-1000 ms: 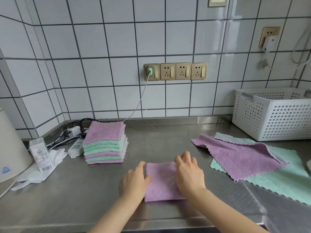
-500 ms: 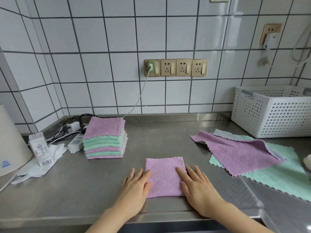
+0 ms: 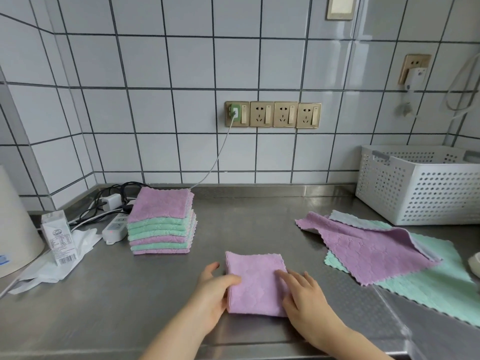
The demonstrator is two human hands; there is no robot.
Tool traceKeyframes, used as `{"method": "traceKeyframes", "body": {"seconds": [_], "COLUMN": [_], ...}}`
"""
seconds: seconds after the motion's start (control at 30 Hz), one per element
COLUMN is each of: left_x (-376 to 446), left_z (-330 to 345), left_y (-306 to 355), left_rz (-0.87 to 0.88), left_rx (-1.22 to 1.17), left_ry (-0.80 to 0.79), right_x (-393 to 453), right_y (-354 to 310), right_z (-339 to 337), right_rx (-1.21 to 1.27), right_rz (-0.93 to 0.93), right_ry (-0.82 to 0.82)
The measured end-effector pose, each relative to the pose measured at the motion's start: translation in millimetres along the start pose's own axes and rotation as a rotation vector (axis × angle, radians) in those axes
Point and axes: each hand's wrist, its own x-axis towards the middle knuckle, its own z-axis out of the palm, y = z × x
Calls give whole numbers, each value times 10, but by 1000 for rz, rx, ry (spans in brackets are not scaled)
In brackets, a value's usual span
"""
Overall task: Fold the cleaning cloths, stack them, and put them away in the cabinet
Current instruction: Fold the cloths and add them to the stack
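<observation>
A folded purple cloth (image 3: 255, 279) lies flat on the steel counter (image 3: 155, 294) near its front edge. My left hand (image 3: 214, 292) is at the cloth's left edge, thumb on top and fingers curled against the side. My right hand (image 3: 305, 294) rests with spread fingers on the cloth's right edge. A stack of folded purple and green cloths (image 3: 162, 224) stands at the back left. On the right lie unfolded cloths: a purple one (image 3: 371, 246) on top of a green one (image 3: 431, 284) and a grey one (image 3: 345, 219).
A white perforated basket (image 3: 420, 188) stands at the back right. At the left are a power strip (image 3: 114, 228) with cables, a small carton (image 3: 58, 235), a crumpled plastic bag (image 3: 49, 268) and a white appliance (image 3: 15, 224). A tiled wall with sockets (image 3: 272, 114) is behind.
One second ago both hands pressed on top of the cloth, then lay flat at its sides. Now my left thumb has come over the left edge. The cloth has stayed in place.
</observation>
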Motion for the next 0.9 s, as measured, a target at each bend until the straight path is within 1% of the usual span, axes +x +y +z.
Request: {"method": "traceKeyframes", "body": {"seconds": [0.07,0.13,0.2,0.27,0.33,0.43,0.5,0.53,0.57,0.6,0.63,0.7,0.73,0.8,0.9], "left_x": [-23,-29,-12,73,244,561,805,921,1037,1131,1202,1266,1274,1291,1338], "left_z": [-41,-96,-178,-308,-460,-652,-798,-879,-999,-1103,-1215,-1381,-1435,-1524,-1627], "left_y": [34,162,362,656,1011,1618,1991,2127,2238,2288,2278,2079,1953,1792,1765], "left_rz": [95,205,310,401,507,677,774,801,788,723,612,411,370,381,412], "left_rx": [43,56,58,79,137,253,374,430,464,476,481,512,521,455,243], "left_ry": [-7,-39,-103,-126,-91,41,149,206,258,288,302,231,198,208,211], "right_x": [37,99,211,410,722,1337,1776,1962,2152,2291,2429,2552,2545,2533,2527], "right_y": [-88,-207,-381,-606,-839,-1275,-1580,-1704,-1829,-1907,-1964,-1984,-1962,-1894,-1876], "right_z": [-51,-125,-226,-324,-414,-535,-577,-578,-536,-466,-333,-43,73,232,238], "right_rx": [228,428,609,741,785,820,920,988,1040,1067,1060,951,896,892,959], "right_rz": [29,31,17,-17,-64,-111,-103,-78,-46,-13,24,93,112,115,92], "right_ry": [68,92,49,11,58,165,183,163,129,96,51,-47,-89,-125,-64]}}
